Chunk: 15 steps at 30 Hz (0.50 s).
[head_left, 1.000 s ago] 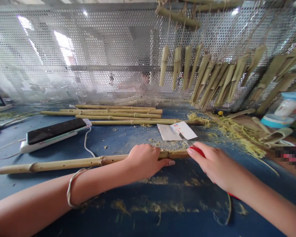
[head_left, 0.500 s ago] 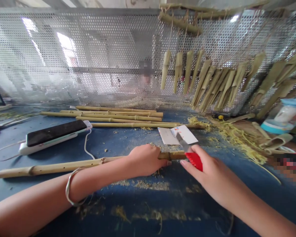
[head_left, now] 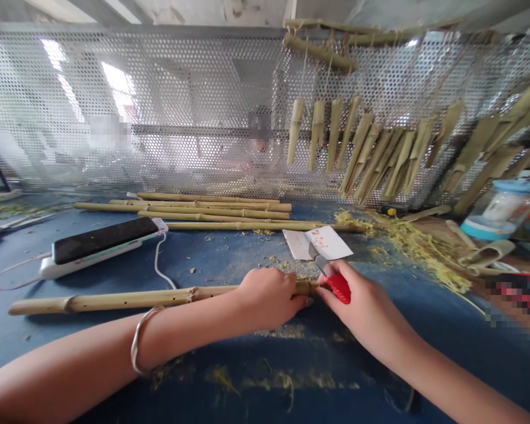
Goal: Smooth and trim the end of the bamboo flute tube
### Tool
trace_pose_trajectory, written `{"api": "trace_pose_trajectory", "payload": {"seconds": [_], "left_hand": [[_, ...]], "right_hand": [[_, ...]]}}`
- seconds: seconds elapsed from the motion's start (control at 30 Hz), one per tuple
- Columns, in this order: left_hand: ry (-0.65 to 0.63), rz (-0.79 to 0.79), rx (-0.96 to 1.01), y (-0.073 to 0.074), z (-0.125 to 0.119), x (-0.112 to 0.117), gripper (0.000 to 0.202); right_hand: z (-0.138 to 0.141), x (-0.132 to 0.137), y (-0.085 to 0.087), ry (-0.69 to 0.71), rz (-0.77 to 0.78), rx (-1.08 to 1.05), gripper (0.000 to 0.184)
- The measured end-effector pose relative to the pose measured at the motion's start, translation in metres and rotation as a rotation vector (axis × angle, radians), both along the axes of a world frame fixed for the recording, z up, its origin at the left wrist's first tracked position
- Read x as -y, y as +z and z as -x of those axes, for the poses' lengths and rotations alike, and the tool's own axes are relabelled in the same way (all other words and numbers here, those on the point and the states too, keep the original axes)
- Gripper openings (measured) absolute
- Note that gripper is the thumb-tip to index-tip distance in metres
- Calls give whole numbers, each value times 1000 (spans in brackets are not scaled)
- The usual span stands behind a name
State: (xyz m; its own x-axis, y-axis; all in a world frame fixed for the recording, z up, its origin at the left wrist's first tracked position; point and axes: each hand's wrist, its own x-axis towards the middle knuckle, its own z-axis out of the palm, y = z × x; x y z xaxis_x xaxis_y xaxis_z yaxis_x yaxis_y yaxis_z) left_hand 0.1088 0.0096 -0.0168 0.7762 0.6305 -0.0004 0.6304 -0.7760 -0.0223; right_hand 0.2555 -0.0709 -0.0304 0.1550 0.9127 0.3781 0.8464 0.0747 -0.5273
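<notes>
Left hand and right hand are meeting at a pale, knotted bamboo pole lying across a blue table.

The left hand is curling closed over the pole, while the right hand is clenching a red-handled utility knife, its steel blade tilting up toward a white printed card. The pole is lying crosswise in front of the person, its long axis running left to right. Its holed length is stretching away leftward beyond the left forearm, and its right end is reaching the right hand, so that hand is nearer the end. Thin bamboo canes are lying in a loose row beyond, and yellow bamboo shavings are spreading toward the right.
</notes>
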Motion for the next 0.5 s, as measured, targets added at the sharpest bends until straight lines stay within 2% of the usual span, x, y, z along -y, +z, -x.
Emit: {"api": "trace_pose_trajectory", "payload": {"seconds": [0.2,0.33,0.5], "left_hand": [[-13,-7,15,-1,1,5,54],[-30,0,36,0,1,8,53],[-43,-32,88,1,3,4,51]], "right_hand": [[-2,-1,-8,-26,-11,63,9],[-11,0,-13,-93,-31,61,14],[-26,5,6,-288,-48,117,20]]}}
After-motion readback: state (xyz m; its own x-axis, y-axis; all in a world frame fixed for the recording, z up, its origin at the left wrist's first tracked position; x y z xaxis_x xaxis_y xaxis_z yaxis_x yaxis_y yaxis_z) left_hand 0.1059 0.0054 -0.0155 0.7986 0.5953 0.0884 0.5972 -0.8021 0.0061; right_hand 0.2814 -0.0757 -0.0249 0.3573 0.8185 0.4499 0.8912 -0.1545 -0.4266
